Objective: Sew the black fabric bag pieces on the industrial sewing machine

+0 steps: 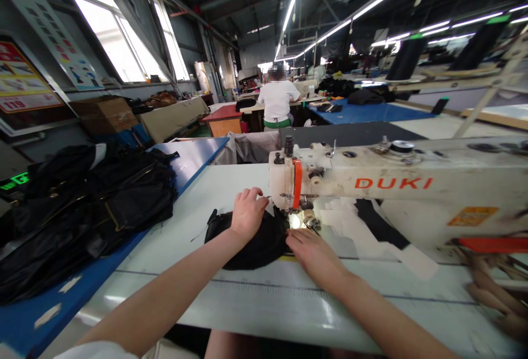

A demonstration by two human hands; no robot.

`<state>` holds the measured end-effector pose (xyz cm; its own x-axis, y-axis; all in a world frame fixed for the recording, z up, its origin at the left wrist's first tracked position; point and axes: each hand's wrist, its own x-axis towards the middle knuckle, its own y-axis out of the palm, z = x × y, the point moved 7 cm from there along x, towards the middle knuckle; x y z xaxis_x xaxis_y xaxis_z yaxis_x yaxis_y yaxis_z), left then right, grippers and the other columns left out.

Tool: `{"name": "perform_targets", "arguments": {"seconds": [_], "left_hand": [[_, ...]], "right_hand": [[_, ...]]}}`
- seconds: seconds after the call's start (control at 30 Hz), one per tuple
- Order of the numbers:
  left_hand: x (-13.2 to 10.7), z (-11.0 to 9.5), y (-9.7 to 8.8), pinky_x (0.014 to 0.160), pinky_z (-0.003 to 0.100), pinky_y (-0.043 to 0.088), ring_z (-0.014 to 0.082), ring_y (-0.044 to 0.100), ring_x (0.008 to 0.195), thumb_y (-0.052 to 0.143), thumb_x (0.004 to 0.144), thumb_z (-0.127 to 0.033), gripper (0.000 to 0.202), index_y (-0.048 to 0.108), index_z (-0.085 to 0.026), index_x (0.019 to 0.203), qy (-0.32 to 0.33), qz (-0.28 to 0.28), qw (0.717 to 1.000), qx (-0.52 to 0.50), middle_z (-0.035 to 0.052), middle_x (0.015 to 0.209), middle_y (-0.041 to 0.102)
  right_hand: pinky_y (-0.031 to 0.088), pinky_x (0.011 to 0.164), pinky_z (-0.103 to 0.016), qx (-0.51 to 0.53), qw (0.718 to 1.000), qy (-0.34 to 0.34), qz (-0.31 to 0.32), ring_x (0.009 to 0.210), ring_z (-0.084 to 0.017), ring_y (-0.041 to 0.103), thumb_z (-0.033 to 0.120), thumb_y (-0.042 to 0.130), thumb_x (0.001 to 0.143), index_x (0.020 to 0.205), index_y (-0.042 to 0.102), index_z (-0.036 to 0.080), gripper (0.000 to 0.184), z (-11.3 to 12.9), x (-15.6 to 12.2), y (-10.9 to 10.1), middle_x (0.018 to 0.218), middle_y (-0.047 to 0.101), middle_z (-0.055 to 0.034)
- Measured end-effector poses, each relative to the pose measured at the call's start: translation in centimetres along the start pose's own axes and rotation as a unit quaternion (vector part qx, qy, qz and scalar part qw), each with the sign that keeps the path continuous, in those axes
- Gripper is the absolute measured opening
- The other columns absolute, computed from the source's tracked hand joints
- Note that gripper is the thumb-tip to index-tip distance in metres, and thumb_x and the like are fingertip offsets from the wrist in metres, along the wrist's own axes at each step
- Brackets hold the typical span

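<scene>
A black fabric piece (258, 249), rounded along its near edge, lies flat on the pale table beside the head of a white sewing machine (330, 175). Over its far part is my left hand (248, 213), with thumb and forefinger drawn together by a small white piece (269, 208); whether they grip it is unclear. My right hand (309, 246) lies with outstretched fingers at the fabric's right edge, close to the lit needle area (295, 220). The fingers hide part of that edge.
Dark garments or bags (94, 199) are heaped on a blue table (202, 155) at left. White sheets (342, 232) and a black strip (377, 224) lie beneath the machine arm. Farther off, a person in a white top (277, 100) faces away. A printed ruler line (305, 288) crosses the table's front.
</scene>
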<state>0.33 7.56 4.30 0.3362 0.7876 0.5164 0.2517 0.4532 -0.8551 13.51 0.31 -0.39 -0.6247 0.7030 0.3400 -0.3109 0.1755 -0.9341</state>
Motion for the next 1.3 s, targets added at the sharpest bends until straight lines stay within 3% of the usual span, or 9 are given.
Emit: {"name": "perform_targets", "arguments": {"seconds": [0.07,0.17,0.3,0.5,0.87,1.03,1.2,1.3], "left_hand": [[0.0,-0.5,1.2,0.073,0.034,0.045,0.0207,0.054,0.086,0.054,0.086,-0.016,0.013,0.062,-0.022,0.093,-0.009,0.019,0.999,-0.036,0.0045,0.101,0.056],[-0.8,-0.1,2.8,0.069,0.029,0.047,0.0159,0.057,0.077,0.057,0.082,-0.014,0.023,0.051,-0.02,0.103,-0.093,0.03,0.984,-0.146,0.0032,0.097,0.054],[-2.2,0.3,3.6,0.072,0.029,0.048,0.016,0.058,0.077,0.062,0.079,-0.021,0.024,0.044,-0.02,0.095,-0.173,0.047,0.952,-0.248,0.0005,0.086,0.054],[-2.4,-0.5,3.1,0.078,0.031,0.046,0.0179,0.056,0.083,0.068,0.07,-0.02,0.03,0.042,-0.021,0.086,-0.171,0.039,0.954,-0.244,0.0004,0.085,0.053],[-2.2,-0.5,2.9,0.073,0.026,0.045,0.0139,0.058,0.074,0.052,0.074,-0.005,0.017,0.047,-0.02,0.08,-0.178,0.011,0.935,-0.306,-0.0015,0.076,0.058],[-1.4,-0.8,3.5,0.07,0.027,0.047,0.016,0.057,0.074,0.062,0.07,-0.014,0.017,0.049,-0.019,0.079,-0.181,0.036,0.949,-0.254,0.0002,0.076,0.057],[-1.0,-0.9,3.9,0.069,0.03,0.048,0.0171,0.058,0.071,0.056,0.075,-0.011,0.007,0.054,-0.017,0.072,-0.15,0.047,0.961,-0.227,0.0018,0.073,0.059],[-1.6,-0.7,3.4,0.077,0.032,0.05,0.0178,0.06,0.08,0.054,0.079,-0.011,0.009,0.057,-0.018,0.076,-0.108,0.043,0.964,-0.237,0.0028,0.08,0.063]], "right_hand": [[0.045,0.091,-0.036,0.004,1.0,0.003,-0.006,0.1,-0.022,0.058,0.005,0.053,0.083,0.096,0.062,0.014,0.018,-0.1,0.0,0.0,0.107,0.065,-0.0103],[0.045,0.092,-0.036,0.01,1.0,0.008,-0.006,0.099,-0.022,0.057,0.006,0.053,0.084,0.096,0.062,0.014,0.017,-0.1,-0.1,-0.2,0.107,0.065,-0.0098],[0.044,0.093,-0.035,0.017,1.0,0.011,0.0,0.101,-0.022,0.057,0.007,0.052,0.085,0.094,0.061,0.014,0.014,0.0,0.0,-0.4,0.108,0.064,-0.0093],[0.04,0.098,-0.036,0.018,1.0,-0.001,0.0,0.106,-0.021,0.056,0.004,0.05,0.085,0.095,0.06,0.014,0.018,0.3,0.3,-0.5,0.111,0.064,-0.0113],[0.04,0.098,-0.037,0.036,0.999,0.01,0.003,0.11,-0.023,0.054,0.004,0.051,0.084,0.1,0.06,0.012,0.021,0.2,0.4,-0.5,0.114,0.062,-0.0134],[0.041,0.097,-0.037,0.035,0.999,0.015,0.005,0.107,-0.022,0.055,0.004,0.048,0.085,0.097,0.06,0.013,0.019,0.2,0.4,-0.5,0.112,0.063,-0.013],[0.039,0.099,-0.036,0.035,0.999,0.02,0.013,0.111,-0.021,0.053,0.003,0.046,0.085,0.099,0.059,0.013,0.022,0.2,0.3,-0.5,0.117,0.061,-0.0131],[0.038,0.101,-0.038,0.027,0.999,0.017,0.017,0.115,-0.022,0.052,0.002,0.046,0.084,0.102,0.059,0.013,0.025,0.2,0.3,-0.4,0.12,0.06,-0.0136]]}}
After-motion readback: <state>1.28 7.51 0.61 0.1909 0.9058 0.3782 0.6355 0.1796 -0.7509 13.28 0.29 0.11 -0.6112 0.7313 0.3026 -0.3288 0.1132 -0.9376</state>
